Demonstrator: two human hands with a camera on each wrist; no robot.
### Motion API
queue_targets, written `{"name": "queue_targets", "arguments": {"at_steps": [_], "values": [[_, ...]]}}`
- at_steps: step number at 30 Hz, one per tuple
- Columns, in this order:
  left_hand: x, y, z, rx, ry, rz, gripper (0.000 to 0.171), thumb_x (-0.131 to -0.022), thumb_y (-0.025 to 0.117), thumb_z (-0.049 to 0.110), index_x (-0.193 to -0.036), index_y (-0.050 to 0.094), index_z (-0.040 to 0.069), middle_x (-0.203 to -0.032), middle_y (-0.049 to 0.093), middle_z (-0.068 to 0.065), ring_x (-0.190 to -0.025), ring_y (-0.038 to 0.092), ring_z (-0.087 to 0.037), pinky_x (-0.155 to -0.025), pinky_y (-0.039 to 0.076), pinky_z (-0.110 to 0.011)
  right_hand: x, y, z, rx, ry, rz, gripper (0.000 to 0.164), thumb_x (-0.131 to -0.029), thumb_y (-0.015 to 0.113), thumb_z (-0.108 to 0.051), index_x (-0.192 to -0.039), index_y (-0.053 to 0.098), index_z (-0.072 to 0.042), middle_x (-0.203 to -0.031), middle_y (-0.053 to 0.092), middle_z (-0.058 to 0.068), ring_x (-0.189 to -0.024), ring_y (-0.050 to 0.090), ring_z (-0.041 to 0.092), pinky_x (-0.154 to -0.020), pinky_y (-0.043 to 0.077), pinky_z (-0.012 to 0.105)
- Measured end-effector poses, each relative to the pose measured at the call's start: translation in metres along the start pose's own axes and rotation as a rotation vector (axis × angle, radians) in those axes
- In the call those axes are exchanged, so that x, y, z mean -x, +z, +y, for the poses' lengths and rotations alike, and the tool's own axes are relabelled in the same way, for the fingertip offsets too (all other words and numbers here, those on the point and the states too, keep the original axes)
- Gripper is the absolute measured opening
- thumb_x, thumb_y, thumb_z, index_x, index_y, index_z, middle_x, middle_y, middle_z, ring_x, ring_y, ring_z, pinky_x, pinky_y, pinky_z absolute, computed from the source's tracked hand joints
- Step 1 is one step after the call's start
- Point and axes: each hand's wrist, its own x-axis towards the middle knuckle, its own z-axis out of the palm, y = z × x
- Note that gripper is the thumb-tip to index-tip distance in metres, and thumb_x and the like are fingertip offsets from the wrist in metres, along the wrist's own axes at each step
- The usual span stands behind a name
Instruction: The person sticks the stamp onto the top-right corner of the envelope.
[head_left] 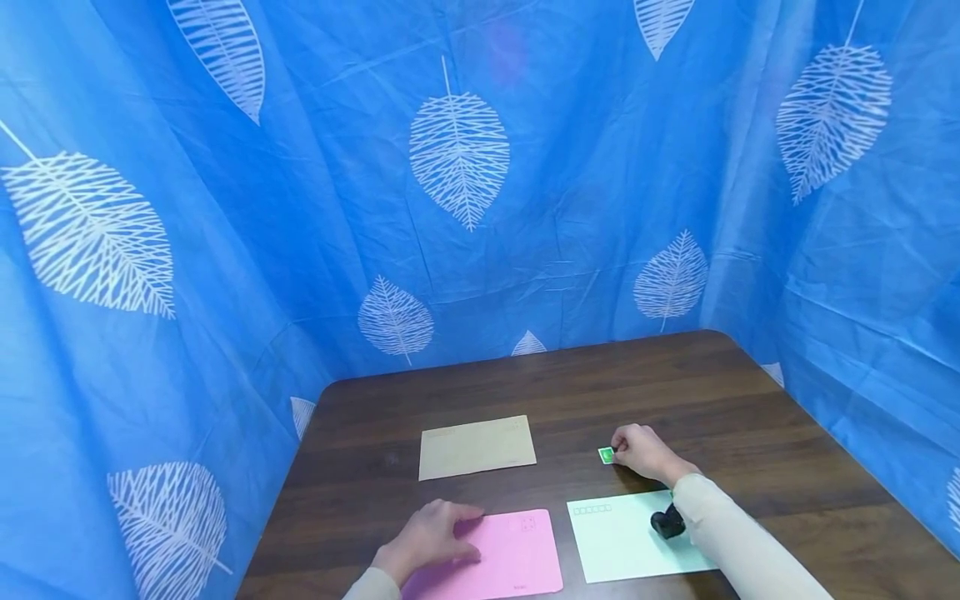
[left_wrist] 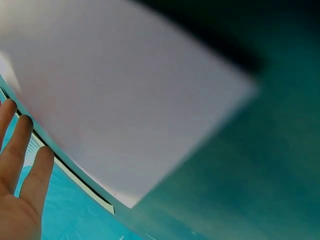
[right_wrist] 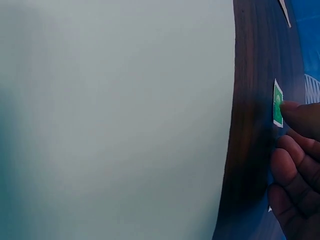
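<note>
A small green stamp [head_left: 606, 455] with a white border is pinched by my right hand [head_left: 647, 452], just beyond the pale green envelope [head_left: 618, 542]. The right wrist view shows the thumb [right_wrist: 302, 119] against the face of the stamp [right_wrist: 278, 105]; the fingers behind are curled. My left hand [head_left: 431, 537] is over the left part of the pink envelope [head_left: 525, 550], thumb and forefinger spread apart, nothing between them. In the left wrist view the left hand's fingers [left_wrist: 37, 180] are stretched out.
A tan envelope [head_left: 476, 448] lies farther back on the dark wooden table [head_left: 375, 417]. Blue curtains [head_left: 555, 167] with white leaf prints hang behind the table and along both sides. A black wrist camera [head_left: 667, 523] on the right arm overlaps the pale green envelope.
</note>
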Motion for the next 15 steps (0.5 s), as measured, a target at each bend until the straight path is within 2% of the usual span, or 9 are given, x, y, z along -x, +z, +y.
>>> {"name": "queue_targets", "arguments": {"at_steps": [10,15], "values": [[0.010,-0.002,0.004,-0.054,0.023,-0.009,0.057,-0.072,0.087,0.036,-0.122,0.071,0.014,-0.118,0.075,-0.003,-0.108,0.072,-0.022,-0.090,0.059,-0.034,-0.003,0.001,-0.001,0.012,0.022,0.004,0.011,-0.079,0.075,0.000,-0.087,0.068,0.000,-0.076,0.064,0.003,-0.070,0.055,0.014,-0.065,0.049,0.031],[0.013,-0.004,0.004,-0.076,0.025,-0.029,0.061,-0.072,0.086,0.039,-0.124,0.070,0.014,-0.122,0.074,-0.004,-0.112,0.070,-0.025,-0.093,0.058,-0.038,-0.004,0.003,-0.002,0.023,0.022,0.001,0.009,-0.080,0.076,-0.001,-0.084,0.068,-0.001,-0.074,0.062,0.002,-0.068,0.053,0.014,-0.064,0.047,0.030]]}}
